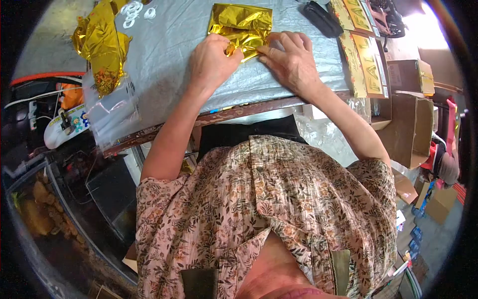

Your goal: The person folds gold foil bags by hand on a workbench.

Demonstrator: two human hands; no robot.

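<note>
A folded piece of shiny gold foil (241,19) lies flat near the far side of the table, crinkled along its near edge. My left hand (215,59) has its fingers curled around the foil's near left corner, thumb and fingertips pinching the edge. At the near right corner, my right hand (291,59) bends over the foil with thumb and index finger gripping its edge. The fingertips partly cover the foil's lower border.
A silvery sheet covers the table (164,65). Crumpled gold foil (103,45), white rings (132,12) and clear plastic bags (114,112) lie left. A black case (321,19) and printed packs (366,65) sit right, beside cardboard boxes (406,124).
</note>
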